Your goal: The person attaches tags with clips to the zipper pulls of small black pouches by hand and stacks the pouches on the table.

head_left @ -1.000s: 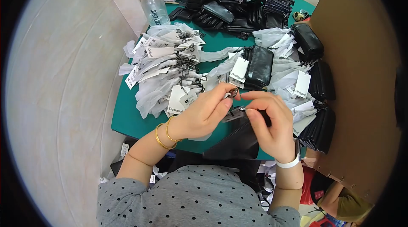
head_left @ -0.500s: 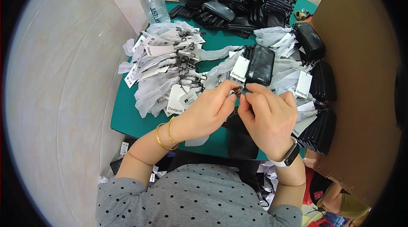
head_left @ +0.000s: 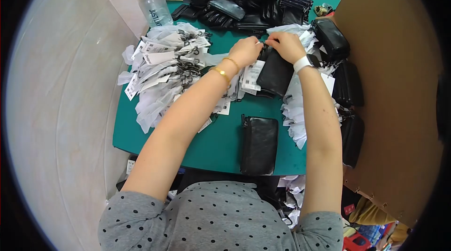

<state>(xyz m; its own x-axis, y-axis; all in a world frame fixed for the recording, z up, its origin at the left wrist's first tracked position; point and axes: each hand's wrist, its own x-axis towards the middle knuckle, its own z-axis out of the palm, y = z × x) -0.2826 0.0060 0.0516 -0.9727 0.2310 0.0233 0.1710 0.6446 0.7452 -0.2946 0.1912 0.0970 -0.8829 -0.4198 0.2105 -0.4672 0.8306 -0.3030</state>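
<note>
A black zip wallet (head_left: 275, 75) lies over other wallets at mid-table, its upper end at my fingers. My left hand (head_left: 246, 51) is closed in a pinch at the wallet's upper left corner. Closed too, my right hand (head_left: 287, 46) grips along the top edge; the small part between the fingertips is too small to make out. White tags with barcodes (head_left: 252, 77) stick out to the left of this wallet. Nearer my body, another black wallet (head_left: 259, 145) rests alone on the green table (head_left: 213, 150).
White-wrapped straps with tags and dark clips (head_left: 164, 75) are heaped at left. Black wallets (head_left: 244, 7) pile up at the back beside a clear bottle (head_left: 155, 7). Along the right, more wallets (head_left: 347, 84) stand against a cardboard wall (head_left: 394, 86).
Both hands have moved forward, away from my body, with the wallet. It now lies on the middle stack, covering the glossy one. The near wallet is now fully uncovered.
</note>
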